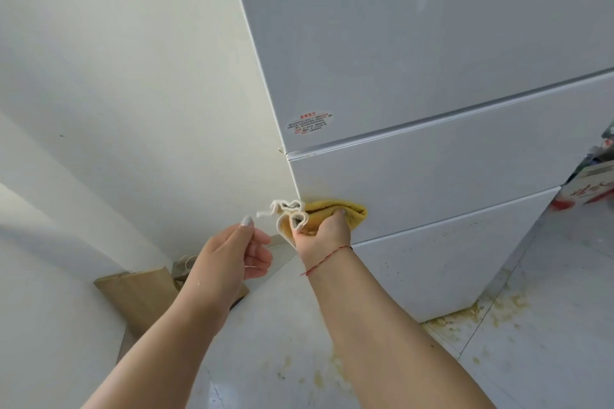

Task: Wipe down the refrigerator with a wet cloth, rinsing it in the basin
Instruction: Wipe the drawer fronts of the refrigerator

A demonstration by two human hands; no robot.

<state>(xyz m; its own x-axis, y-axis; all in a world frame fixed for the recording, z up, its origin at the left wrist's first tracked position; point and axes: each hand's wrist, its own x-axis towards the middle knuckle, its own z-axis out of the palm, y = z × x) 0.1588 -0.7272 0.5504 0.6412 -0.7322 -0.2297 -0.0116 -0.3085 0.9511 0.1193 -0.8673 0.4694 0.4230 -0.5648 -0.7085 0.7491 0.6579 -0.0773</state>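
A tall grey refrigerator (415, 70) fills the upper right, with three stacked door panels and an oval sticker low on the top one. My right hand (324, 231) presses a folded yellow cloth (335, 209) with a white edge against the middle panel near its left corner. A yellowish smear shows on the panel just above the cloth. My left hand (232, 252) hovers just left of the cloth's white folds, fingers loosely curled and holding nothing. No basin is in view.
A white wall (116, 60) runs along the fridge's left side. A brown paper bag (139, 295) leans in the corner on the floor. Yellowish splatter stains the tile floor (481, 315) around the fridge base. Packages (591, 189) sit at the right edge.
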